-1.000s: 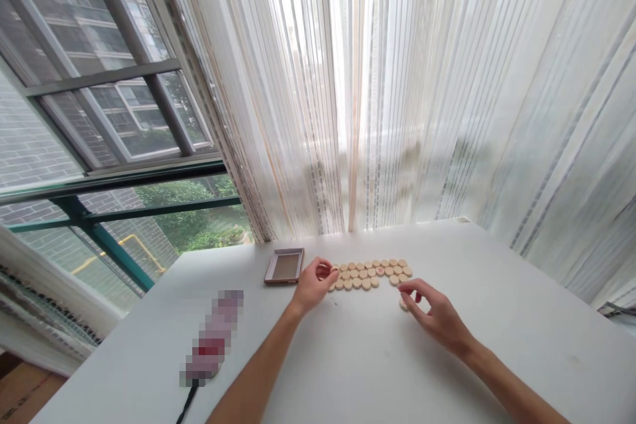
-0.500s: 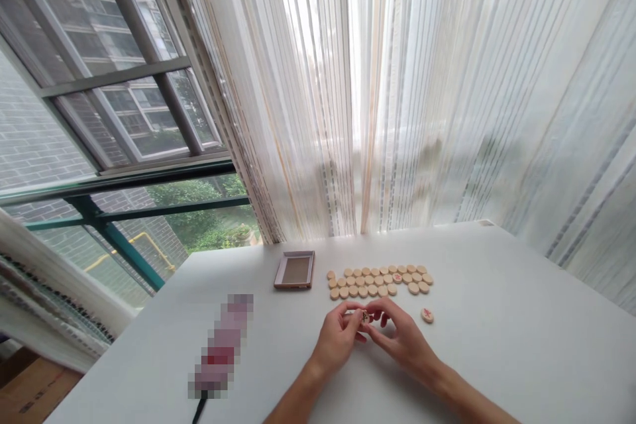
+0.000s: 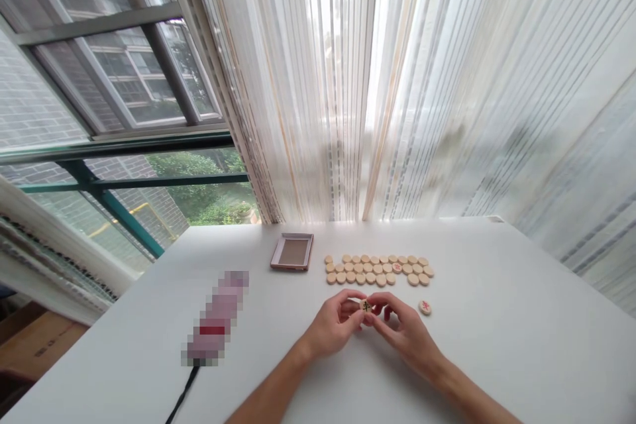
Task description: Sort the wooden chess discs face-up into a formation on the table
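Between the fingertips of both hands is a round wooden Chinese chess piece (image 3: 366, 306), its face with a dark character turned up toward me. My left hand (image 3: 334, 323) pinches it from the left, and my right hand (image 3: 399, 323) grips it from the right. Just right of my right hand lies a loose chess piece with a red character (image 3: 424, 307). Beyond my hands, several pale chess pieces (image 3: 368, 268) lie in close rows, mostly with blank sides up. One piece among them shows a red character (image 3: 397, 267).
A shallow open box (image 3: 311, 253) stands at the back left of the white table (image 3: 477, 358). Left of my hands lies a blurred-out pinkish object (image 3: 218, 311) with a black cord (image 3: 183, 392). Curtains (image 3: 348, 112) hang behind the table's far edge.
The held piece has been turned so its dark character shows more fully. The whole view has tipped slightly downward. The rows of pieces look the same.
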`<move>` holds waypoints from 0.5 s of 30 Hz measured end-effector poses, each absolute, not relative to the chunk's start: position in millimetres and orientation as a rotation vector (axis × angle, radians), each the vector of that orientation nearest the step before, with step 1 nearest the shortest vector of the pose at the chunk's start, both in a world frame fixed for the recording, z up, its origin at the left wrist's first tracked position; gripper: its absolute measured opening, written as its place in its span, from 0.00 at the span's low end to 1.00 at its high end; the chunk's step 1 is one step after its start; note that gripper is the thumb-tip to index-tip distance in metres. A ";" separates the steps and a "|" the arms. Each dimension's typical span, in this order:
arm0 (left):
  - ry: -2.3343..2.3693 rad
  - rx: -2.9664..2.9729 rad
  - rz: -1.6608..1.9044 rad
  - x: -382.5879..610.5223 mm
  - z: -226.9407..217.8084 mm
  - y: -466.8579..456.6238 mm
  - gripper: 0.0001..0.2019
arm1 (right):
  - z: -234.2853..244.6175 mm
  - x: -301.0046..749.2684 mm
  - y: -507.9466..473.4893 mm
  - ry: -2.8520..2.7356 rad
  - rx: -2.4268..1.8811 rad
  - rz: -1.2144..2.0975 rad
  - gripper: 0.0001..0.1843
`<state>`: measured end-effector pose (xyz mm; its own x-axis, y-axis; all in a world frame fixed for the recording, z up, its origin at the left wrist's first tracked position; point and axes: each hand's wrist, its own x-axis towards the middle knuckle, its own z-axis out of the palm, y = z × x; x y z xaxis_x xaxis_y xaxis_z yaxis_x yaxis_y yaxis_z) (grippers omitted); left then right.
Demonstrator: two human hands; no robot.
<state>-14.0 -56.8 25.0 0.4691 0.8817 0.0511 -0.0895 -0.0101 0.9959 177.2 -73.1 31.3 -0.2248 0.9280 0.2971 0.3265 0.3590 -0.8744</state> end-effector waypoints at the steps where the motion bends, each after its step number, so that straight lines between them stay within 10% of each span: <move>1: 0.777 1.373 0.906 -13.8 25.4 -57.0 0.19 | 32.1 177.1 -73.5 -1.748 -1.105 0.883 0.10; 15: 0.940 1.679 0.985 -9.7 38.4 -65.5 0.15 | 36.4 177.2 -74.7 -1.713 -1.084 0.974 0.12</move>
